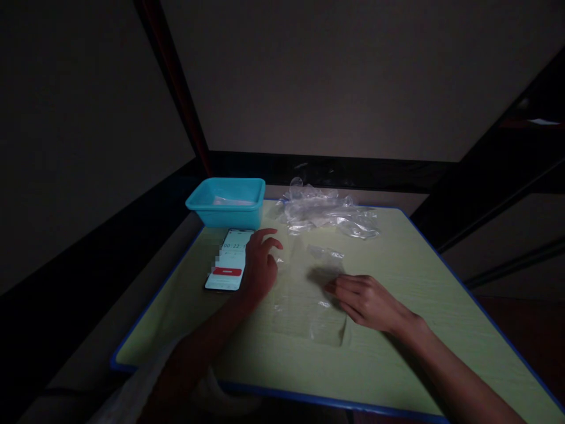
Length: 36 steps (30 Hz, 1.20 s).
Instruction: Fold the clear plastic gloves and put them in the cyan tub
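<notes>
My left hand (259,265) rests on the table beside a lit phone (229,259) that shows a timer and a red button. Its fingers are loosely curled and hold nothing. My right hand (364,300) lies flat, fingers stretched out, pressing on the right part of a clear plastic bag (304,306) spread out in the middle of the table. The bag lies flat between both hands.
A teal plastic tub (227,203) stands at the far left of the light green table (397,365) with a blue rim. A crumpled heap of clear plastic bags (329,215) lies at the far middle. Dark frame bars surround the table.
</notes>
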{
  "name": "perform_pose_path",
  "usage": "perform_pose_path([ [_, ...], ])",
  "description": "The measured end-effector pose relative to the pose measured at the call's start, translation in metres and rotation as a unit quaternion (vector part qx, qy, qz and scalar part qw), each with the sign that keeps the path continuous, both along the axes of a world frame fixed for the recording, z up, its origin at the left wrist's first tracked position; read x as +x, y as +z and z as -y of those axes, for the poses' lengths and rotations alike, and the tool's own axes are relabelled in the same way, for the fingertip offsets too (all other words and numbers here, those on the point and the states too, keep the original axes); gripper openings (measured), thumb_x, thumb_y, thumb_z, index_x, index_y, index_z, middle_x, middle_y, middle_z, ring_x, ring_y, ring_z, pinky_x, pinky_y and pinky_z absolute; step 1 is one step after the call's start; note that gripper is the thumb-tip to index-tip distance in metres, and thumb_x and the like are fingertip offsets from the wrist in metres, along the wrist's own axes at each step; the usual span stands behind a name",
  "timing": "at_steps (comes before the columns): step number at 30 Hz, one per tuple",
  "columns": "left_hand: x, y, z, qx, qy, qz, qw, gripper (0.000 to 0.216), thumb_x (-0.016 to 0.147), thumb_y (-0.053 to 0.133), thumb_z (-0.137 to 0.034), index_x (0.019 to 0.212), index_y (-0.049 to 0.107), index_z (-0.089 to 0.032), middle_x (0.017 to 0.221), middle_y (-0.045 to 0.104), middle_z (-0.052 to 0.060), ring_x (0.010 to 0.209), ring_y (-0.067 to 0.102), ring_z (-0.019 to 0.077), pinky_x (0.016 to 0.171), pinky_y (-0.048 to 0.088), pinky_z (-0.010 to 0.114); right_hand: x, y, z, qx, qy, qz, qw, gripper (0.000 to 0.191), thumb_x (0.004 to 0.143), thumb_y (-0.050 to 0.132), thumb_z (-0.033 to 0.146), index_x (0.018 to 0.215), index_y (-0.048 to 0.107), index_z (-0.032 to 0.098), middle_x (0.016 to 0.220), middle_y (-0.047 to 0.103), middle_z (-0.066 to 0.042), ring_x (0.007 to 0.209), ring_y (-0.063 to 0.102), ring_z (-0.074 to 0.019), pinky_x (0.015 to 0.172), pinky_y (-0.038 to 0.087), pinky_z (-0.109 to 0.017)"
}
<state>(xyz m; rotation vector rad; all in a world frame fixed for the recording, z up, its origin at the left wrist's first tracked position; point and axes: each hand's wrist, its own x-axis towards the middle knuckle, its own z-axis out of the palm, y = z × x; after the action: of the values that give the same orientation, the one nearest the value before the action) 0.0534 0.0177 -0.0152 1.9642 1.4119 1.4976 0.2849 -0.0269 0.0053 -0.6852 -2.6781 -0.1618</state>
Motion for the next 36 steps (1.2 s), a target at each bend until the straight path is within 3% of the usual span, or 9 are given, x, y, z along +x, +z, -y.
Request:
perform_pose_path([
  [4,0.010,-0.004,0.011,0.087,-0.092,-0.135,0.983,0.030,0.068,0.041,0.004,0.077,0.058,-0.019,0.100,0.060,0.007,0.097,0.056,0.0200,0.085,0.047,0.035,-0.011,-0.006,-0.001,-0.034,0.015,0.050,0.998,0.030,0.092,0.031,0.013,0.091,0.061,0.012,0.080,0.066,-0.008,0.071,0.059,-0.0168,0.064,0.050,-0.029],
  [6,0.017,-0.006,0.017,0.076,-0.144,-0.194,0.967,0.027,0.074,0.041,0.001,0.083,0.059,-0.017,0.100,0.061,0.008,0.097,0.057,0.0191,0.084,0.049,0.033,-0.015,-0.009,-0.001,-0.040,0.005,0.072,0.997,0.025,0.089,0.037,0.011,0.094,0.062,0.012,0.083,0.067,-0.008,0.074,0.059,-0.0179,0.068,0.050,-0.030],
  [9,0.026,-0.010,0.025,0.024,-0.185,-0.304,0.934,0.023,0.082,0.047,-0.012,0.102,0.057,-0.014,0.118,0.057,0.012,0.111,0.053,0.0220,0.094,0.046,0.035,-0.018,-0.012,0.000,-0.042,-0.027,0.087,0.995,0.021,0.086,0.045,0.010,0.096,0.063,0.011,0.090,0.068,-0.009,0.081,0.060,-0.0198,0.074,0.049,-0.032],
  [13,0.029,-0.014,0.028,-0.014,-0.224,-0.404,0.887,0.040,0.086,0.051,-0.027,0.121,0.048,-0.008,0.136,0.045,0.017,0.127,0.040,0.0261,0.105,0.036,0.037,-0.016,-0.010,-0.001,-0.036,-0.103,0.110,0.988,0.022,0.084,0.051,0.010,0.102,0.062,0.013,0.098,0.068,-0.010,0.087,0.060,-0.0227,0.073,0.045,-0.034],
  [16,0.028,-0.015,0.028,-0.032,-0.245,-0.426,0.870,0.047,0.087,0.051,-0.032,0.126,0.044,-0.007,0.141,0.038,0.018,0.132,0.032,0.0262,0.107,0.032,0.037,-0.012,-0.007,-0.003,-0.031,-0.164,0.138,0.976,0.023,0.084,0.052,0.010,0.105,0.061,0.014,0.092,0.068,-0.009,0.082,0.060,-0.0225,0.069,0.042,-0.034],
  [21,0.026,-0.013,0.028,-0.038,-0.260,-0.434,0.862,0.047,0.089,0.049,-0.034,0.130,0.041,-0.012,0.145,0.032,0.017,0.135,0.026,0.0262,0.108,0.029,0.040,-0.003,-0.003,-0.005,-0.036,-0.263,0.175,0.948,0.018,0.083,0.049,0.008,0.092,0.063,0.014,0.093,0.068,-0.010,0.083,0.060,-0.0237,0.067,0.037,-0.034],
  [29,0.023,-0.008,0.029,-0.043,-0.271,-0.429,0.861,0.045,0.089,0.049,-0.034,0.129,0.044,-0.015,0.144,0.033,0.016,0.134,0.028,0.0273,0.107,0.029,0.041,0.014,0.014,-0.007,-0.089,-0.412,0.213,0.882,0.022,0.085,0.043,0.007,0.080,0.063,0.013,0.077,0.068,-0.012,0.077,0.063,-0.0244,0.066,0.036,-0.033],
  [33,0.022,-0.007,0.029,-0.034,-0.280,-0.431,0.857,0.045,0.087,0.052,-0.035,0.128,0.046,-0.016,0.143,0.035,0.016,0.133,0.029,0.0279,0.107,0.029,0.041,0.022,0.010,-0.014,-0.098,-0.413,0.127,0.897,0.020,0.084,0.044,0.010,0.084,0.063,0.014,0.084,0.069,-0.011,0.082,0.062,-0.0254,0.070,0.040,-0.033],
  [36,0.022,-0.005,0.031,-0.019,-0.287,-0.438,0.852,0.045,0.086,0.054,-0.036,0.126,0.049,-0.016,0.142,0.037,0.015,0.132,0.031,0.0284,0.107,0.029,0.042,0.022,0.003,-0.018,-0.087,-0.337,0.031,0.937,0.024,0.084,0.043,0.011,0.100,0.061,0.011,0.105,0.067,-0.014,0.096,0.059,-0.0253,0.077,0.042,-0.033],
])
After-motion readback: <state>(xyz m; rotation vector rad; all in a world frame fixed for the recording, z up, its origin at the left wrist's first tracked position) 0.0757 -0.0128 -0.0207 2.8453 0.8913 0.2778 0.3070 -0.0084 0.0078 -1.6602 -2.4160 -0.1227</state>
